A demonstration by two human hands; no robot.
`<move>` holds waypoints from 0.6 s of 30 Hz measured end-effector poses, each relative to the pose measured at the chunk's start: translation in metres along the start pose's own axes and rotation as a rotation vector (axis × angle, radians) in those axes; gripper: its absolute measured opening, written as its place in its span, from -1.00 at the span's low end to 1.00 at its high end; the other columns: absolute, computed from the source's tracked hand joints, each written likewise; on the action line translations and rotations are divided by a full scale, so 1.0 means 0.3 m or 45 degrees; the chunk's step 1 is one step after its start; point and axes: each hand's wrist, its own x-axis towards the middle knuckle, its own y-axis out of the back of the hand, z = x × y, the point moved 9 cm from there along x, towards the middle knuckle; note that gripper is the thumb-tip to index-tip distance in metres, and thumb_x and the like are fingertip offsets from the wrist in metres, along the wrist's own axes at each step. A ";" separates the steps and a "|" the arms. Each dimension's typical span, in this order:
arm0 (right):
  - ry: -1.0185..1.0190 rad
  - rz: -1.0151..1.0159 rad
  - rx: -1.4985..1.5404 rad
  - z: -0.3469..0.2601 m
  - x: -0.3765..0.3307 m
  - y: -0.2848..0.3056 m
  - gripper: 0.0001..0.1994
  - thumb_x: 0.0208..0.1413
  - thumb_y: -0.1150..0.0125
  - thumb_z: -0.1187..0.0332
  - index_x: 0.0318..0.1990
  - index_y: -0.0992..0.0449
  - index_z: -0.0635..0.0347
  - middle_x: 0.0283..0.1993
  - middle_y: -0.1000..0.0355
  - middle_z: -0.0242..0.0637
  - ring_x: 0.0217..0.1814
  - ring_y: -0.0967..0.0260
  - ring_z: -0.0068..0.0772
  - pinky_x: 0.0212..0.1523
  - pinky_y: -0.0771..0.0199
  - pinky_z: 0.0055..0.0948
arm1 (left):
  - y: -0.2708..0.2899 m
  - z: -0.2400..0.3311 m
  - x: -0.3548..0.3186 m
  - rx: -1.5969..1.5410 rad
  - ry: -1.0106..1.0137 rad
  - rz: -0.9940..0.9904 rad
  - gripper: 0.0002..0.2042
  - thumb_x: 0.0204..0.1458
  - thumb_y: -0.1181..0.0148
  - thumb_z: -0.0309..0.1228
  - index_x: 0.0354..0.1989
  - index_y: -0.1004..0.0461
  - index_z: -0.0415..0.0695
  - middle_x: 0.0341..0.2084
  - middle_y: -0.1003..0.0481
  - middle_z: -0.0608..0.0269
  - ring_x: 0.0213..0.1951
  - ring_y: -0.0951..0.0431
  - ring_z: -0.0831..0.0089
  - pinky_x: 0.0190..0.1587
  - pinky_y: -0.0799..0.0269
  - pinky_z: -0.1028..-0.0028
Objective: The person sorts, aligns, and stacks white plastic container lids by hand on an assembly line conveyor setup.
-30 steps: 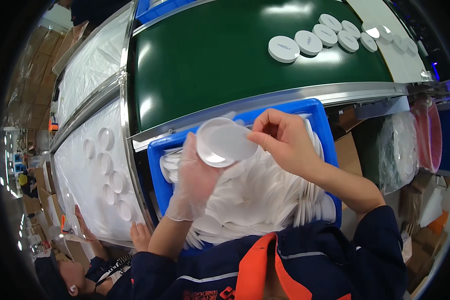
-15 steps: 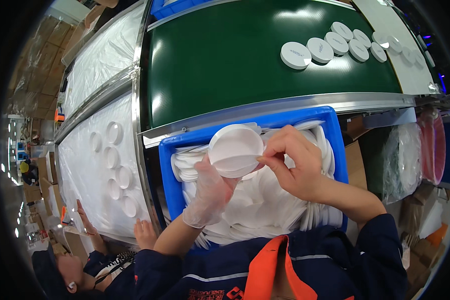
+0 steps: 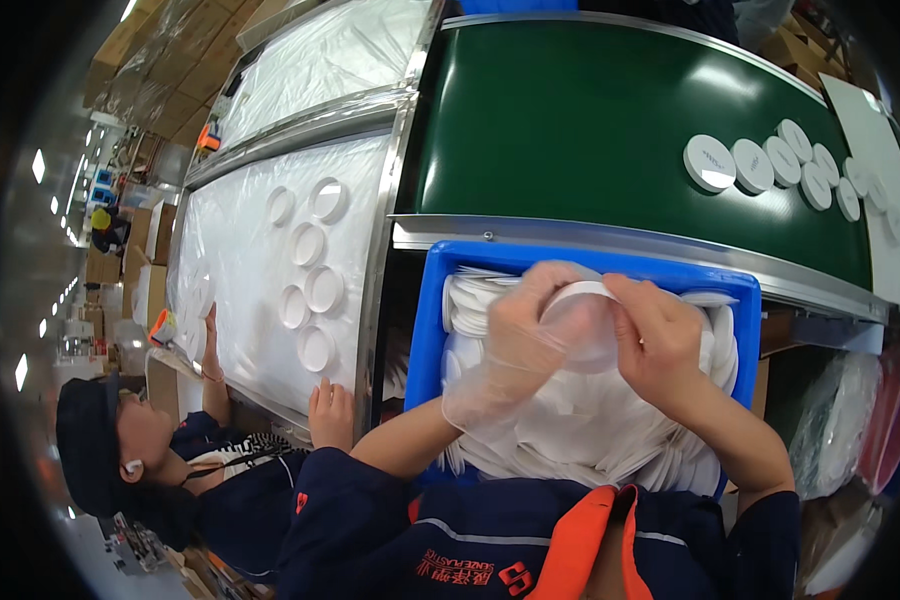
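Over a blue bin [image 3: 427, 345] I hold a shallow round white lid [image 3: 592, 335] between both hands. My left hand [image 3: 510, 345], in a clear plastic glove, is closed around its left side. The bare fingers of my right hand [image 3: 662, 335] pinch the rim at the right. The lid is tilted, and fingers hide part of its edge. Many thin white discs [image 3: 580, 425] fill the bin below, lying loose in the middle and stacked on edge along the sides.
Beyond the bin runs a green conveyor belt [image 3: 560, 110] carrying several white round lids [image 3: 710, 163] at its right. On my left, a co-worker [image 3: 120, 430] reaches onto a plastic-covered table [image 3: 240, 300] holding several white lids [image 3: 308, 244]. Bagged goods [image 3: 835, 425] stand at the right.
The view has shifted left. Both hands have drawn together around the lid, and the lid has tipped. The thin disc seen against its inside before is now hard to make out.
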 end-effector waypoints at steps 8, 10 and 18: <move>-0.029 -0.668 0.353 -0.072 -0.117 -0.164 -0.64 -0.12 -0.19 0.34 -0.13 -0.36 0.24 -0.30 -0.33 -0.17 -0.24 -0.30 -0.15 -0.25 -0.36 -0.32 | 0.949 -0.490 0.231 -0.164 -0.086 0.708 -0.80 -0.05 0.11 -0.46 -0.33 -0.42 -0.27 -0.49 -0.41 0.34 -0.49 -0.39 0.61 -0.44 -0.33 0.61; 0.175 -1.053 0.514 -0.153 -0.253 -0.256 -0.64 -0.15 -0.21 0.31 -0.14 -0.36 0.16 -0.29 -0.34 -0.22 -0.17 -0.29 -0.16 -0.23 -0.37 -0.30 | 1.258 -0.606 0.194 0.527 -0.002 0.859 -0.83 -0.07 0.10 -0.50 -0.39 -0.44 -0.25 -0.56 -0.37 0.39 -0.54 -0.33 0.61 -0.51 -0.29 0.59; 0.663 -1.172 0.087 -0.214 -0.483 -0.321 -0.90 -0.22 -0.08 0.31 -0.61 -0.52 0.00 -0.47 -0.38 -0.40 -0.28 -0.25 -0.36 -0.33 -0.21 -0.43 | 0.926 -0.261 0.189 2.320 -0.068 1.073 -0.44 -0.14 -0.19 -0.30 0.05 -0.20 -0.28 -0.14 -0.34 -0.05 -0.12 -0.39 0.13 -0.05 -0.32 0.35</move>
